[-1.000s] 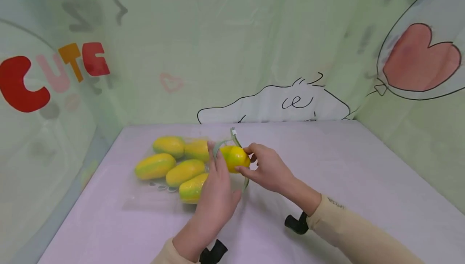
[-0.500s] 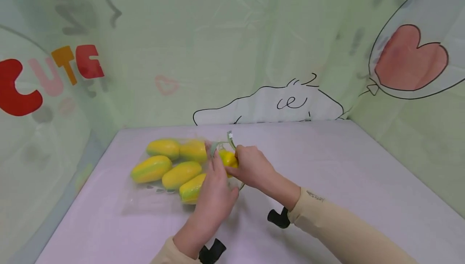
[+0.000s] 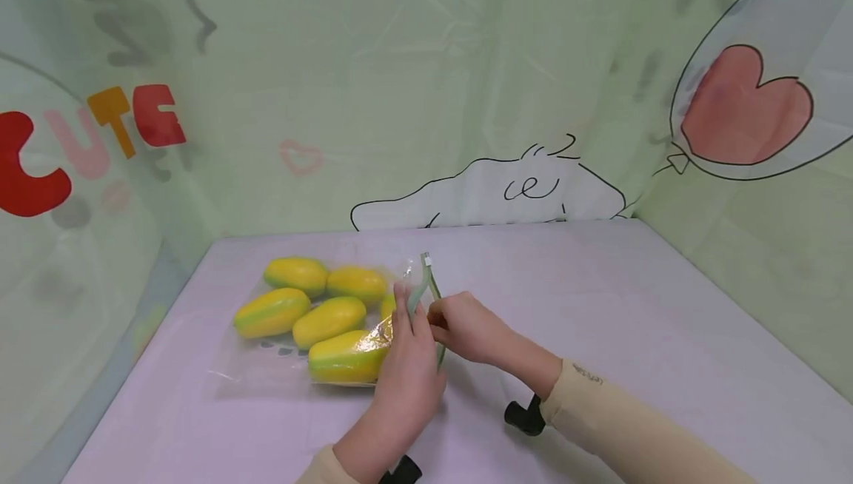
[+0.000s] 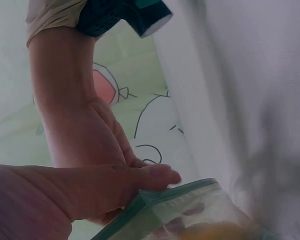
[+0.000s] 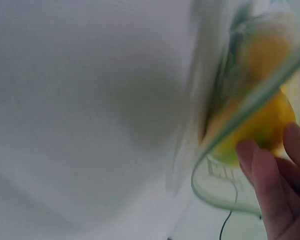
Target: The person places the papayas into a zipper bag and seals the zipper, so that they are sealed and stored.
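Note:
A clear zip bag (image 3: 233, 365) with a green zip rim lies on the table, holding several yellow-green papayas (image 3: 329, 321). My left hand (image 3: 409, 373) holds the bag's mouth at its right end, fingers upright along the rim. In the left wrist view its thumb (image 4: 157, 175) lies across the green zip rim (image 4: 145, 197). My right hand (image 3: 469, 325) is at the bag's mouth, fingers bent. In the right wrist view its fingertips (image 5: 248, 150) touch the end of a papaya (image 5: 265, 130) inside the mouth. The left hand hides most of this papaya in the head view.
The table (image 3: 566, 306) has a pale lilac cover. Behind it hangs a light green printed curtain (image 3: 426, 84), with more curtain at both sides. Each wrist wears a black camera mount (image 3: 526, 417).
The papaya that my right hand gripped at the bag's mouth has moved left into the bag. The right hand followed it in, then drew slightly back; the left hand shifted a little right.

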A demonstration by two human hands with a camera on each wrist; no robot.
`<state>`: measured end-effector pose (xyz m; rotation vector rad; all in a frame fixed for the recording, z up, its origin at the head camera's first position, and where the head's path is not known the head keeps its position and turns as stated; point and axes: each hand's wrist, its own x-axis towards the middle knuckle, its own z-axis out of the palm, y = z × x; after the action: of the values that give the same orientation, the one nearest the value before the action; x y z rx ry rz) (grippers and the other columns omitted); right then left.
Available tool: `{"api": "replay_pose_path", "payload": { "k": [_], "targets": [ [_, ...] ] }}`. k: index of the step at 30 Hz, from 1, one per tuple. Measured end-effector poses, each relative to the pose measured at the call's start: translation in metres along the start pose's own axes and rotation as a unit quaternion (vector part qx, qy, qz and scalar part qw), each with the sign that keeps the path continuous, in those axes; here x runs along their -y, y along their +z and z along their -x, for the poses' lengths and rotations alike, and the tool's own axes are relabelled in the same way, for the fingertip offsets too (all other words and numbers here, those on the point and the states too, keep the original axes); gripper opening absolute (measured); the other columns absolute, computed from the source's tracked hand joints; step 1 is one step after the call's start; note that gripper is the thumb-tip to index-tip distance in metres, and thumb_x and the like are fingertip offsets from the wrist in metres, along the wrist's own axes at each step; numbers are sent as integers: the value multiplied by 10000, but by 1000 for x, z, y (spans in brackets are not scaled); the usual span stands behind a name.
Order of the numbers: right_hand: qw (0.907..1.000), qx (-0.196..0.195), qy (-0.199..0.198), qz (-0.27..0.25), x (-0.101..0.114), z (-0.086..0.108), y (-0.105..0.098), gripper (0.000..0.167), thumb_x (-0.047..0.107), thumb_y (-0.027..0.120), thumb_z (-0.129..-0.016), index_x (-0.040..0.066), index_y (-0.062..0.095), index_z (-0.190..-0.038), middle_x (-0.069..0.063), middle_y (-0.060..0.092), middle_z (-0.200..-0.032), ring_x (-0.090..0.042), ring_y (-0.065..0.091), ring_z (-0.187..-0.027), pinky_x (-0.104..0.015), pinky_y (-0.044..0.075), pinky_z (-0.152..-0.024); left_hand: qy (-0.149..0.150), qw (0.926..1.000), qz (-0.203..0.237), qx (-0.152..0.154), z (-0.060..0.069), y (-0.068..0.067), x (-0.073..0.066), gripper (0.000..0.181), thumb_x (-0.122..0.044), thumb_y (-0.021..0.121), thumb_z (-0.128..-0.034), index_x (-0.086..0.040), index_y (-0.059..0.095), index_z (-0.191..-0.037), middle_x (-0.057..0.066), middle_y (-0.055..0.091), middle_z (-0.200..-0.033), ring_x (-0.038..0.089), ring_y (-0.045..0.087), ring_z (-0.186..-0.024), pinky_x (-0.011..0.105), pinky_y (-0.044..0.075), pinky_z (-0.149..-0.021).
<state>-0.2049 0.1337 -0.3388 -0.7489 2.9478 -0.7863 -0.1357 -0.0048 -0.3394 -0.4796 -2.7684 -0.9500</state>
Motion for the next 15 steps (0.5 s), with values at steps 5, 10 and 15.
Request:
{"api": "replay_pose_path", "payload": {
  "k": [5,10,15],
  "targets": [
    [9954,452,-1,-842,-20,9,-20,164,104,662,-980,-5,770,-1037,-80,781,-889,-186,738,-716,-212,571,-602,57,9993,-377,-60,2,3,-1,910,50,861,-720,159,366,-1476,320,100,-1671,495,411,-1438,429,621,-821],
    [9927,53,331,-1160,-40,10,-43,191,112,646,-991,-17,743,-1092,-137,779,-961,-260,773,-804,-270,600,-611,-19,9989,-476,11,2,3,-1,1001,31,895,-689,149,328,-1506,328,102,-1667,526,436,-1404,472,605,-878],
    [9880,-303,776,-1298,-62,2,-61,248,151,625,-1012,-12,719,-1174,-141,766,-983,-209,768,-839,-313,611,-663,-59,9975,-695,108,3,3,-2,954,2,898,-699,137,381,-1490,337,102,-1663,527,441,-1400,488,596,-904]
  ]
}}
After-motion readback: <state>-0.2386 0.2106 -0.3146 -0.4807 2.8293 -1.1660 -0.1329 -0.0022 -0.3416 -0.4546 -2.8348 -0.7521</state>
